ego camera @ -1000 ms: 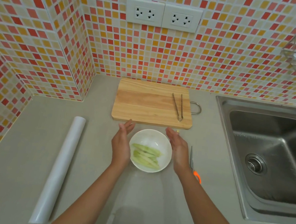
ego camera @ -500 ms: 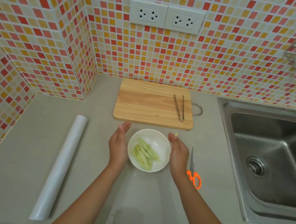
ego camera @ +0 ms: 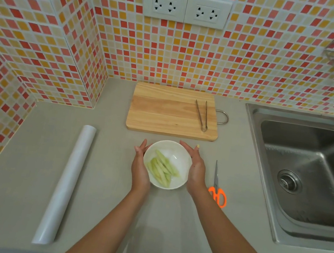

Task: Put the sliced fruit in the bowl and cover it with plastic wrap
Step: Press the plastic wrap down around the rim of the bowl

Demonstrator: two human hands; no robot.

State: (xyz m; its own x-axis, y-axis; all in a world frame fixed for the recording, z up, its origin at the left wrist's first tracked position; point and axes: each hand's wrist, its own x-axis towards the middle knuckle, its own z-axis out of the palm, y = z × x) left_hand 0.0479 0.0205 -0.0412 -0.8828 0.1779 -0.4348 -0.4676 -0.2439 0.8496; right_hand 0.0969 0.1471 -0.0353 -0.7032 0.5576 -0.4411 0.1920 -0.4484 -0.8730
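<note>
Counter (ego camera: 98, 181), midway from its front edge, bears a bowl (ego camera: 179, 152) of fruit slices (ego camera: 162, 168); left hand (ego camera: 140, 167) and right hand (ego camera: 196, 169) press its sides, straight-fingered.

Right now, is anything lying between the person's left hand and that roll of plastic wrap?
Nothing visible. The left hand rests against the white bowl, and only bare counter separates it from the plastic wrap roll lying further left.

One bowl (ego camera: 176, 153), one wrap roll (ego camera: 65, 184), one cutting board (ego camera: 164, 110), one tongs (ego camera: 205, 119), one scissors (ego camera: 216, 183), two wall sockets (ego camera: 164, 5), one sink (ego camera: 311, 175)
</note>
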